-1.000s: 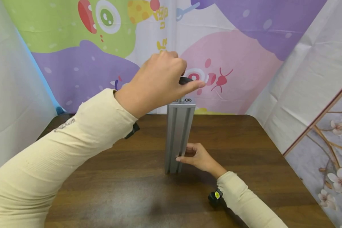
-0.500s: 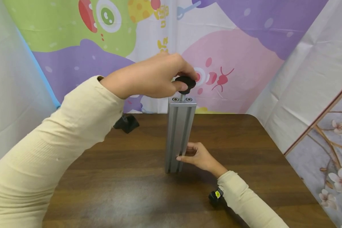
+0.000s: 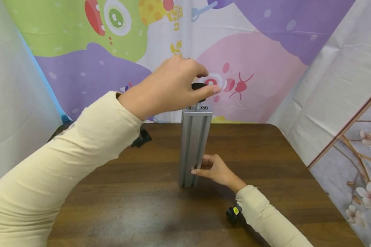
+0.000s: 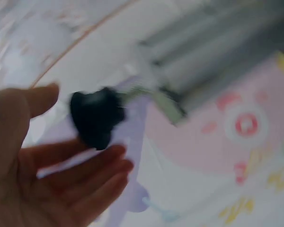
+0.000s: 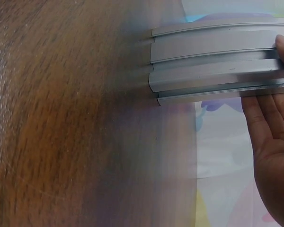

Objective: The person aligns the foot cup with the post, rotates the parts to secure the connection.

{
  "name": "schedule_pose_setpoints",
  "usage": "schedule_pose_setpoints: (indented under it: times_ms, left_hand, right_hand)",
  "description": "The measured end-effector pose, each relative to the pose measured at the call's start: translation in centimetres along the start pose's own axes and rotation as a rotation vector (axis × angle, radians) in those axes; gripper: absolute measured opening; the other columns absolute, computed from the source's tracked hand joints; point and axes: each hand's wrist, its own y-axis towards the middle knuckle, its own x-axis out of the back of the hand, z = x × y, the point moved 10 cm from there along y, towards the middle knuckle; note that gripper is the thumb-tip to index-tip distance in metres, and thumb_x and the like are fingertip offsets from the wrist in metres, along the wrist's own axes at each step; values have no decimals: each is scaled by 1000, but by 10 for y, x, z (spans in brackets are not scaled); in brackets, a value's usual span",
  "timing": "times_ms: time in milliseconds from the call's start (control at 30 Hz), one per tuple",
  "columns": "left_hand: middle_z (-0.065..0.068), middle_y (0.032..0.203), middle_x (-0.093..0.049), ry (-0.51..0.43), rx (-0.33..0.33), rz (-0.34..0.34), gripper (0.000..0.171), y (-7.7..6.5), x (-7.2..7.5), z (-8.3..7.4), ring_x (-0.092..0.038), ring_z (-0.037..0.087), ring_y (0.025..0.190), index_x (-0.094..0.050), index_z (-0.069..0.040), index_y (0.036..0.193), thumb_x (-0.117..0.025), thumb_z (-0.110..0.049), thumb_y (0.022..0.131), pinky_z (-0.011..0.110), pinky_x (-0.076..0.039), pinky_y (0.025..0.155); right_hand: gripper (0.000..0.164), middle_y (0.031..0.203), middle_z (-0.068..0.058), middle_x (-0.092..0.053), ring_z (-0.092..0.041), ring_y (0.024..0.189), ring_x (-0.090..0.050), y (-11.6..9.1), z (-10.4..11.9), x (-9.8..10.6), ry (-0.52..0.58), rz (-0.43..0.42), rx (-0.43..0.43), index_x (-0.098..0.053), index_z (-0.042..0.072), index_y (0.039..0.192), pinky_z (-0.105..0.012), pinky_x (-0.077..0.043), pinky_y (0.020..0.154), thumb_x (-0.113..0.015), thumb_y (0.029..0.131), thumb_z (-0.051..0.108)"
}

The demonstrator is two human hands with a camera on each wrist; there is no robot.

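Observation:
An upright aluminium profile (image 3: pixel 194 147) with long grooves stands on the wooden table. A threaded rod rises from its top end plate (image 3: pixel 198 112) and carries a black star knob (image 4: pixel 97 117). My left hand (image 3: pixel 173 84) is spread around the knob. In the left wrist view its thumb (image 4: pixel 42 99) stands apart from the knob, while the other fingers (image 4: pixel 92 177) reach loosely past the knob's far side. Low on the profile, my right hand (image 3: pixel 214 171) grips it, thumb on the near face and fingers behind the right side.
The dark wooden table (image 3: pixel 136 206) extends around the profile. A cartoon-printed curtain (image 3: pixel 250 44) hangs behind it, with a pale flowered curtain (image 3: pixel 361 164) along the right. Black wrist straps sit on both sleeves.
Half a second ago the left thumb and fingers pinched the knob; now they have loosened and the thumb points away to the right. The right hand and the profile have stayed put.

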Motion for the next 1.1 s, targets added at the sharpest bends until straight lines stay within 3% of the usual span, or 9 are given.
schedule_pose_setpoints:
  times_ms: [100,200,367,500,600,700,967,1033,1100]
  left_hand:
    - [7,65,-47,159,15,-147,50,-4,5,-3,-46,22,58,-57,-5,71,-56,-50,93,34,-42,54]
    - [7,67,-47,229,38,-185,53,-5,5,-5,-48,24,61,-54,-6,65,-58,-54,90,37,-45,54]
    - [7,69,-52,112,36,-113,41,-4,3,-6,-48,22,68,-60,-4,68,-65,-38,91,34,-43,59]
    - [7,86,-67,-60,52,57,21,-2,-2,-4,-57,18,78,-71,-2,95,-62,-20,94,30,-47,73]
    - [6,113,-67,-121,64,196,28,-1,-7,-3,-60,16,97,-66,-3,120,-57,-8,94,30,-45,88]
    - [6,126,-62,-128,47,271,37,-1,-10,-3,-54,16,112,-61,-5,128,-52,0,92,31,-41,95]
    - [5,127,-62,-180,19,266,35,1,-11,0,-54,15,115,-62,-6,128,-56,-6,93,32,-40,99]
    - [4,125,-63,-181,15,219,35,1,-9,-1,-56,13,110,-62,-6,128,-60,-15,94,31,-41,97]
    - [5,112,-68,-139,-3,131,34,0,-4,-3,-59,14,95,-66,-5,120,-61,-26,94,30,-44,89]
  right_hand:
    - [28,100,-17,-71,-19,92,-69,0,1,0,4,2,7,-67,-5,108,-32,-56,78,-74,82,2]
    - [28,101,-17,-71,-20,92,-69,1,1,-2,9,11,21,-66,-5,108,-32,-56,78,-74,82,2]
    - [27,100,-18,-71,-20,91,-69,1,2,-2,21,14,28,-66,-6,107,-33,-56,77,-74,82,1]
    - [27,98,-18,-71,-20,90,-70,1,2,-1,10,4,20,-67,-5,106,-33,-56,77,-74,81,1]
    - [27,98,-18,-71,-20,90,-70,0,3,0,9,4,17,-67,-5,106,-33,-56,77,-74,81,1]
    - [27,99,-19,-71,-20,90,-70,0,2,-1,22,10,20,-67,-6,107,-33,-56,77,-74,82,1]
    - [26,98,-19,-71,-20,90,-70,0,1,0,30,9,18,-67,-6,106,-33,-56,77,-74,82,1]
    - [26,98,-18,-71,-20,90,-70,0,1,0,29,12,16,-67,-5,106,-33,-56,77,-74,82,2]
    - [27,99,-18,-71,-21,91,-70,0,0,-1,26,15,20,-67,-5,107,-33,-56,77,-73,82,2]
